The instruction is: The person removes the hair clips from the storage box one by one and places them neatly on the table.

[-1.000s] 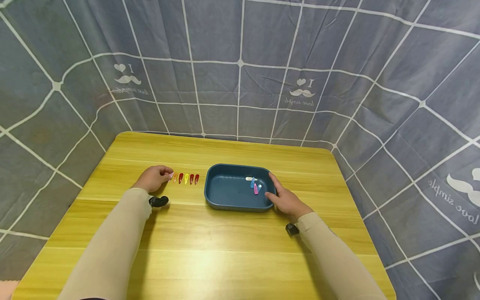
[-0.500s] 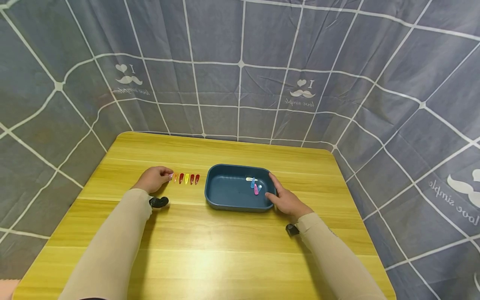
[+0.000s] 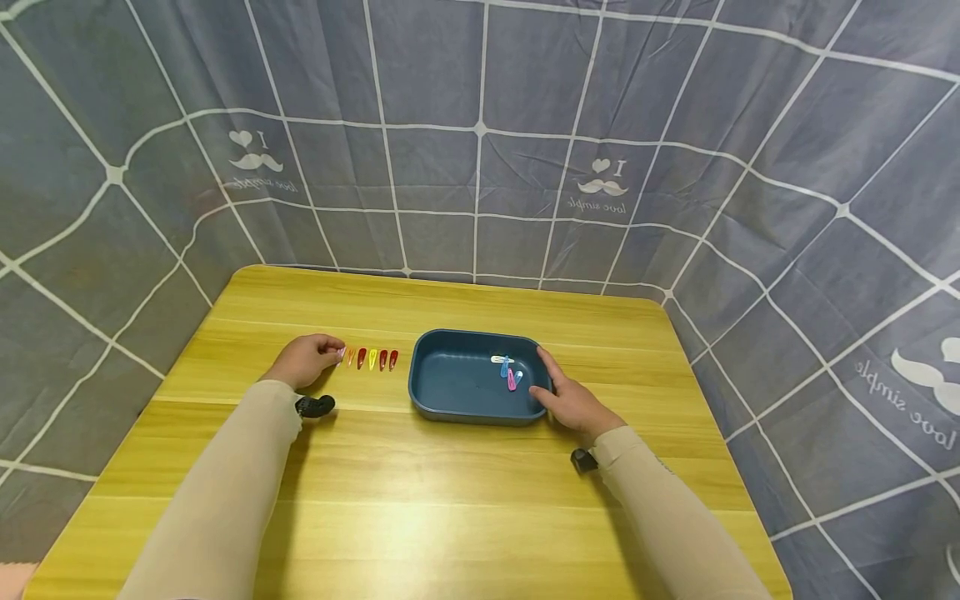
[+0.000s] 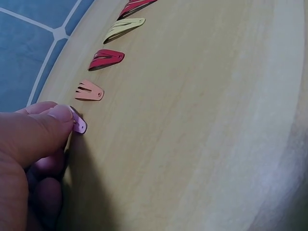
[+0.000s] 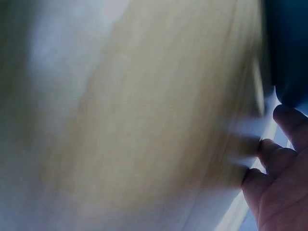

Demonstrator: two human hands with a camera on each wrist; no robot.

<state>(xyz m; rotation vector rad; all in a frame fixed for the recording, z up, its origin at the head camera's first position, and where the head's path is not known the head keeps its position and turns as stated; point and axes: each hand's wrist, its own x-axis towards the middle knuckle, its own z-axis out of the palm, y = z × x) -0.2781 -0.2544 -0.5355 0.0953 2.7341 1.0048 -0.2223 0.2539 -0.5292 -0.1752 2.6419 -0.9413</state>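
My left hand (image 3: 303, 360) pinches a pale pink snap hair clip (image 4: 80, 124) between thumb and fingers, close over the table at the left end of a row of clips. Beside it in the row lie an orange hair clip (image 4: 89, 91), a red hair clip (image 4: 107, 58) and a yellow hair clip (image 4: 124, 29). Two more red hair clips (image 3: 383, 359) finish the row. My right hand (image 3: 573, 404) holds the right end of a dark blue bin (image 3: 457, 387), thumb over the rim and fingers along the outside. Several hair clips (image 3: 512, 379), blue, pink and pale, lie inside it.
The yellow wood-grain table (image 3: 420, 508) carries the bin near its middle, just right of the row. A grey curtain (image 3: 435, 167) with white lines hangs behind and along both sides. Dark wrist mounts (image 3: 316, 406) sit under both wrists.
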